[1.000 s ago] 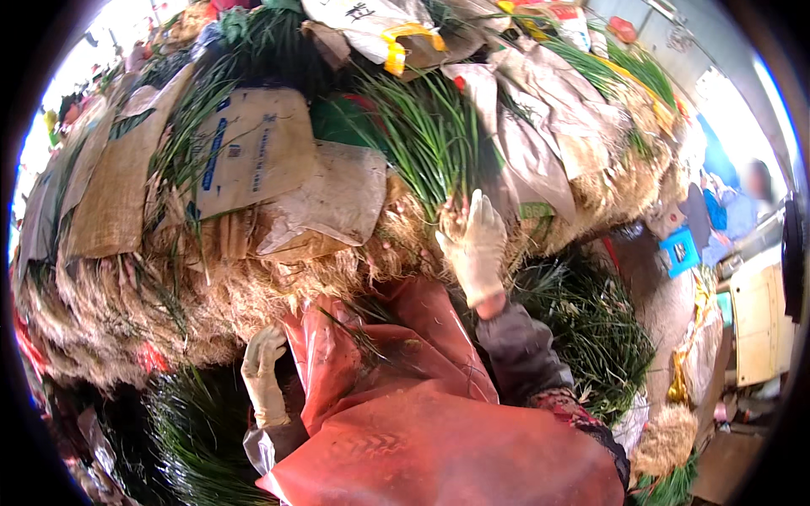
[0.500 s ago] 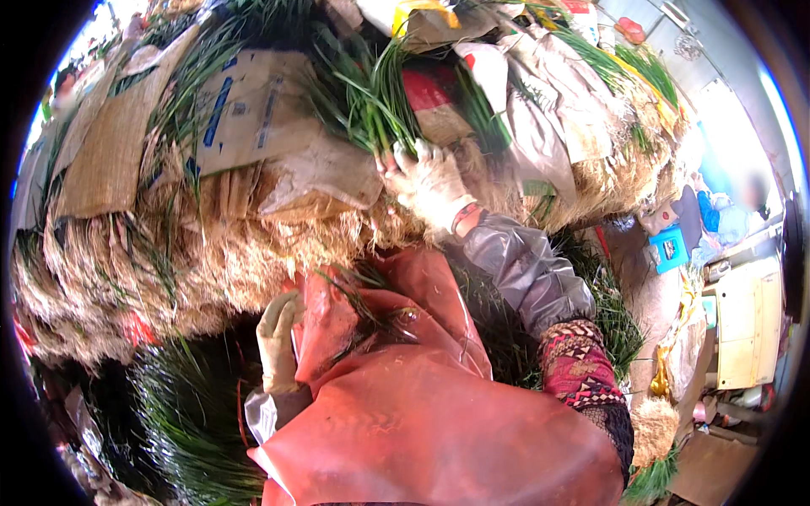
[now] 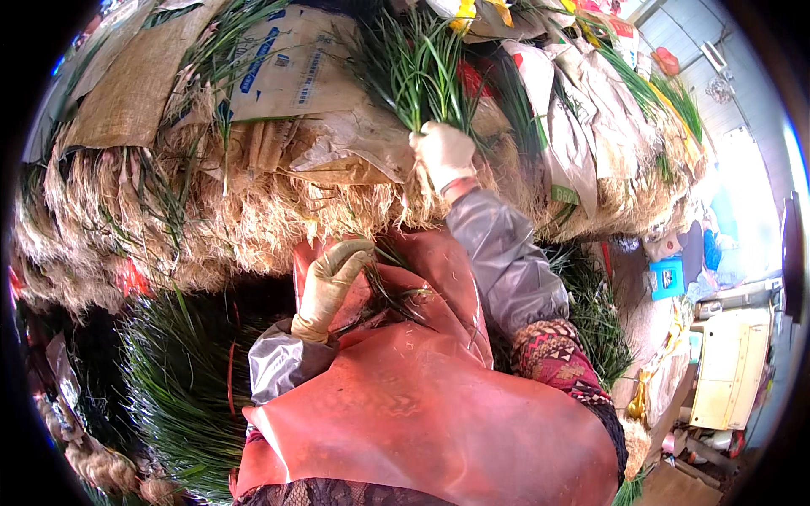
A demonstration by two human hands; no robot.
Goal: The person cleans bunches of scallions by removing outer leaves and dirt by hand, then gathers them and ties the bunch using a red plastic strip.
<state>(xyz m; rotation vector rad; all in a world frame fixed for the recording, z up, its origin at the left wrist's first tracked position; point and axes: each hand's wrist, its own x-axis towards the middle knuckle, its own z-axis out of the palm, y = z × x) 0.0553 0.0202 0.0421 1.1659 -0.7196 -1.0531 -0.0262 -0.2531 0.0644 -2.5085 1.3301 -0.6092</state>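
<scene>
My right hand [image 3: 445, 154], in a pale glove, is closed round the base of a bunch of long green-leaved stalks [image 3: 422, 72]. Its leaves fan out away from me over the heap, and pale roots hang below my fingers. Nearer to me, over the red apron [image 3: 405, 379], my gloved left hand [image 3: 333, 282] has its fingers bent and thumb a little apart, with nothing visible between them. A few loose green leaves [image 3: 396, 295] lie on the apron beside it.
A high heap of rooted plants [image 3: 245, 219] spans the space ahead, partly covered by flattened sacks [image 3: 295, 76]. More long green leaves [image 3: 181, 379] stand at lower left. To the right are a blue container [image 3: 666, 278] and a cream cabinet [image 3: 732, 367].
My left hand has come up and to the right over the apron. My right hand keeps its grip on the bunch, its wrist turned more upright. The view has shifted.
</scene>
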